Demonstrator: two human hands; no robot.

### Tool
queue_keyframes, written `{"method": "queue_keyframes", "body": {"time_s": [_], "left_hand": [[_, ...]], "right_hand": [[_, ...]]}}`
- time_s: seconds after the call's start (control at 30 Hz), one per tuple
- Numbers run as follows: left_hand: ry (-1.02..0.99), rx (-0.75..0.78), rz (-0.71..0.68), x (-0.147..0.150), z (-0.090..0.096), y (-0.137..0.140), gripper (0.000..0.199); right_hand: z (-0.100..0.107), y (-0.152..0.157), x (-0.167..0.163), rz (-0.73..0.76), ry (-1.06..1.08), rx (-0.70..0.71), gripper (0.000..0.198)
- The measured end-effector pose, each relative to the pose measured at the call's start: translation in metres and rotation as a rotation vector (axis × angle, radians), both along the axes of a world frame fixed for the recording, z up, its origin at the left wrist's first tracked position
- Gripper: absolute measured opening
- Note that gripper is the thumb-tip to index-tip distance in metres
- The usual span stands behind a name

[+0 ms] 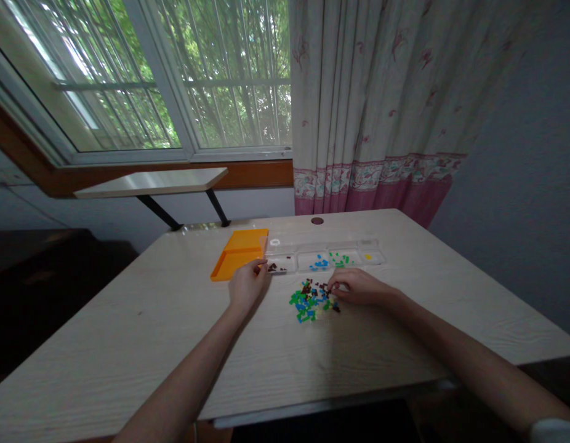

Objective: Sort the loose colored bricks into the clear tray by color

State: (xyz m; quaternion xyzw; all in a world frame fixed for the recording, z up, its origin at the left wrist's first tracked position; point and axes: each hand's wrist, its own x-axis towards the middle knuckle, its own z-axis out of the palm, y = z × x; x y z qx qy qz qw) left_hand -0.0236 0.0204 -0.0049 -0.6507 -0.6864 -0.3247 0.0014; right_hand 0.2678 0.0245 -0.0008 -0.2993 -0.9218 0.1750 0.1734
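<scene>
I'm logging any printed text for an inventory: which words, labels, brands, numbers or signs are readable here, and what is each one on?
No readable text anywhere in this view.
Clear case: a pale round spot shows near its far left; too small and blurred to tell whether it bears letters.
Orange box: no lettering visible.
Curtain: printed pattern, no words seen.

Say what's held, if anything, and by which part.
Cannot be told: the right hand is at the loose pieces, the left hand beside the clear tray; anything in either grip is too small to discern.
</scene>
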Motion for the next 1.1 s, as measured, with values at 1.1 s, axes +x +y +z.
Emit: {"method": "queue_keyframes", "body": {"time_s": [1.1], "left_hand": [[0.005,0.108,-0.672,0.061,-0.001,-0.039,0.017]], "right_hand": [[-0.011,-0.011,-0.029,-0.053,0.269,0.126,0.016]]}}
